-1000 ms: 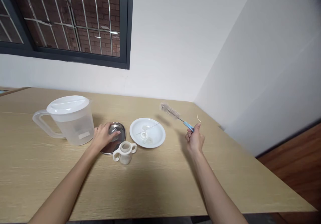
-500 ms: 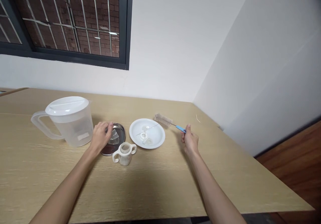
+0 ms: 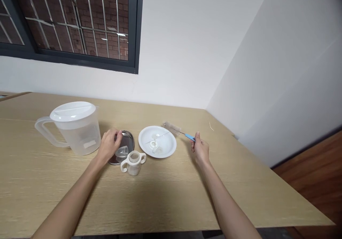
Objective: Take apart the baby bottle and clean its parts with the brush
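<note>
My right hand is closed on the blue handle of a bottle brush. Its bristle end reaches the far right rim of a white plate that holds small clear parts. My left hand rests over the left side of a round steel dish, fingers curled beside a clear plastic cap lying in it. I cannot tell whether the fingers grip the cap. A small two-handled bottle without a lid stands just in front of the dish.
A translucent pitcher with a white lid stands at the left on the wooden table. White walls meet at the table's far right corner. A dark-framed window is up left. Wooden floor shows at the right.
My right hand has lowered the brush from a raised tilt and drawn it left, so the bristles now meet the plate's rim. My left hand shifted slightly, uncovering the clear cap.
</note>
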Demonstrator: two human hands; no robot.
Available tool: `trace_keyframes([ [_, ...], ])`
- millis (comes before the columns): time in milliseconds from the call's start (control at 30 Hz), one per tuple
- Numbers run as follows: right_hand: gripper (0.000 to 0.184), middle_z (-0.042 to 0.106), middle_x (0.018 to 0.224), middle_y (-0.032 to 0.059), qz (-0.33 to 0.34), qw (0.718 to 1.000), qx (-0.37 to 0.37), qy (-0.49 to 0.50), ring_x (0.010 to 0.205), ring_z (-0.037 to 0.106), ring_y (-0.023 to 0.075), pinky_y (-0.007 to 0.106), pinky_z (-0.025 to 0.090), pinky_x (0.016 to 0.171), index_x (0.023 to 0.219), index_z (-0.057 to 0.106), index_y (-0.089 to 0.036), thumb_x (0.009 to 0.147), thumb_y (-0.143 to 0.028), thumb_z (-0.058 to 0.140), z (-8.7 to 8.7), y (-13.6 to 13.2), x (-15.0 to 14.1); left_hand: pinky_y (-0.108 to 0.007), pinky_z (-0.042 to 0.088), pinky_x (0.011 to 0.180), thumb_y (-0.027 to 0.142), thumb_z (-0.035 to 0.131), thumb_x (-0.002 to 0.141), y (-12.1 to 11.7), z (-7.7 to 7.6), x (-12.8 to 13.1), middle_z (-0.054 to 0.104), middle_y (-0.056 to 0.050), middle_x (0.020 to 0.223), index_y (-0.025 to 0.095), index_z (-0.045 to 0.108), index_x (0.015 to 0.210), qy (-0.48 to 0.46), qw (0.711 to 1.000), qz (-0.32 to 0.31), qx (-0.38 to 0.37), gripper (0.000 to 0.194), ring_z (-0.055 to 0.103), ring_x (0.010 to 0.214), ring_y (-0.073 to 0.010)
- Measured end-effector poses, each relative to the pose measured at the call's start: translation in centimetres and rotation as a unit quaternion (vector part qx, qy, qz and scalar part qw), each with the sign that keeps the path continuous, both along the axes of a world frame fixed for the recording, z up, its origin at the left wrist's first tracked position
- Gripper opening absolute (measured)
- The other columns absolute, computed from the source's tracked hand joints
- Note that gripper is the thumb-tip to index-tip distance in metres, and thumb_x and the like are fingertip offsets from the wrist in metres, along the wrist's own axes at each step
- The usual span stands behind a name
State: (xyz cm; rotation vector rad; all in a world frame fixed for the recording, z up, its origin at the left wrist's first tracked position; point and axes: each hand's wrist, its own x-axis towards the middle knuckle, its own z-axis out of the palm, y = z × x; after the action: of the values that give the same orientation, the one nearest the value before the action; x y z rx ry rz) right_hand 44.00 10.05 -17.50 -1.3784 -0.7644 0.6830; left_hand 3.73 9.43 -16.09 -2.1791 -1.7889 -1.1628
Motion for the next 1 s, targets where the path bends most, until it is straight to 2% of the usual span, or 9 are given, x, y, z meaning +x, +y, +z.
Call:
trace_keyframes([
  [167, 0.062, 0.045, 0.045, -0.0045, -0.007, 1.000, 0.014, -0.005, 0.038, 0.037, 0.0074, 0.022, 0.028, 0.035, 0.063, 0.059, -0.014, 0.077, -0.074, 0.056, 0.3, -0.2, -0.1, -0.037, 0.041, 0.078, 0.046, 0.035, 0.098, 0.0, -0.1, -0.1, 0.065, -0.006, 0.072, 0.021, 0.060, 0.071, 0.004, 1.000, 0.005, 0.005, 0.044, 0.059, 0.077, -0.0230],
  [267, 0.062, 0.050, 0.049, -0.0021, -0.028, 0.999, 0.037, -0.011, 0.039, 0.039, 0.0068, 0.022, 0.029, 0.036, 0.063, 0.060, -0.013, 0.078, -0.073, 0.057, 0.8, -0.5, -0.3, -0.036, 0.041, 0.076, 0.046, 0.036, 0.098, -0.1, 0.0, 0.0, 0.065, -0.006, 0.070, 0.021, 0.061, 0.068, 0.002, 1.000, 0.003, 0.005, 0.046, 0.059, 0.075, -0.0226],
  [433, 0.060, 0.050, 0.050, -0.0026, -0.051, 0.996, 0.079, -0.009, 0.043, 0.042, 0.0066, 0.021, 0.033, 0.040, 0.063, 0.060, -0.013, 0.076, -0.072, 0.060, 1.3, -0.6, -0.3, -0.035, 0.043, 0.081, 0.043, 0.032, 0.100, -0.3, 0.1, 0.1, 0.069, -0.006, 0.081, 0.021, 0.062, 0.080, -0.002, 1.000, -0.016, 0.003, 0.041, 0.061, 0.082, -0.0222],
  [567, 0.061, 0.054, 0.055, -0.0021, -0.061, 0.993, 0.093, 0.035, 0.045, 0.047, 0.0078, 0.022, 0.040, 0.043, 0.067, 0.059, -0.014, 0.071, -0.075, 0.063, 1.3, -0.3, 0.1, -0.033, 0.045, 0.088, 0.041, 0.041, 0.097, -0.1, -0.3, 0.0, 0.072, -0.005, 0.100, 0.021, 0.066, 0.097, -0.046, 0.996, -0.078, 0.006, 0.031, 0.064, 0.095, -0.0214],
  [633, 0.063, 0.054, 0.056, -0.0025, -0.063, 0.991, 0.097, 0.059, 0.046, 0.048, 0.0080, 0.022, 0.042, 0.043, 0.071, 0.060, -0.013, 0.069, -0.076, 0.063, 1.3, -0.1, 0.4, -0.030, 0.047, 0.088, 0.041, 0.046, 0.095, 0.1, 0.0, 0.2, 0.074, -0.004, 0.101, 0.022, 0.067, 0.098, -0.085, 0.991, -0.106, -0.007, 0.029, 0.066, 0.095, -0.0201],
  [700, 0.064, 0.053, 0.055, -0.0030, -0.064, 0.990, 0.100, 0.077, 0.045, 0.047, 0.0078, 0.021, 0.041, 0.041, 0.072, 0.061, -0.013, 0.068, -0.077, 0.063, 1.2, 0.0, 0.6, -0.028, 0.048, 0.084, 0.042, 0.046, 0.095, 0.3, 1.1, 1.0, 0.075, -0.003, 0.096, 0.022, 0.067, 0.096, -0.104, 0.986, -0.125, -0.033, 0.030, 0.067, 0.090, -0.0189],
  [800, 0.065, 0.053, 0.053, -0.0033, -0.061, 0.989, 0.101, 0.093, 0.043, 0.046, 0.0072, 0.021, 0.039, 0.040, 0.072, 0.062, -0.012, 0.068, -0.077, 0.064, 1.2, 0.1, 0.7, -0.026, 0.046, 0.075, 0.043, 0.042, 0.097, 0.2, 3.9, 3.3, 0.073, -0.002, 0.086, 0.021, 0.064, 0.091, -0.073, 0.981, -0.169, -0.064, 0.032, 0.066, 0.079, -0.0171],
  [900, 0.065, 0.053, 0.053, -0.0035, -0.058, 0.988, 0.101, 0.102, 0.043, 0.046, 0.0067, 0.020, 0.038, 0.040, 0.075, 0.065, -0.011, 0.069, -0.076, 0.064, 1.2, 0.1, 0.8, -0.026, 0.043, 0.068, 0.040, 0.033, 0.101, 0.1, 6.7, 6.6, 0.066, 0.000, 0.073, 0.020, 0.059, 0.083, 0.011, 0.967, -0.234, -0.106, 0.038, 0.060, 0.066, -0.0145],
  [1000, 0.065, 0.052, 0.053, -0.0039, -0.059, 0.987, 0.103, 0.109, 0.043, 0.045, 0.0064, 0.020, 0.037, 0.040, 0.076, 0.065, -0.011, 0.070, -0.075, 0.063, 1.3, 0.1, 0.9, -0.027, 0.038, 0.062, 0.041, 0.032, 0.100, 0.2, 8.2, 9.8, 0.061, -0.002, 0.068, 0.019, 0.058, 0.078, 0.121, 0.952, -0.263, -0.099, 0.041, 0.055, 0.061, -0.0148],
])
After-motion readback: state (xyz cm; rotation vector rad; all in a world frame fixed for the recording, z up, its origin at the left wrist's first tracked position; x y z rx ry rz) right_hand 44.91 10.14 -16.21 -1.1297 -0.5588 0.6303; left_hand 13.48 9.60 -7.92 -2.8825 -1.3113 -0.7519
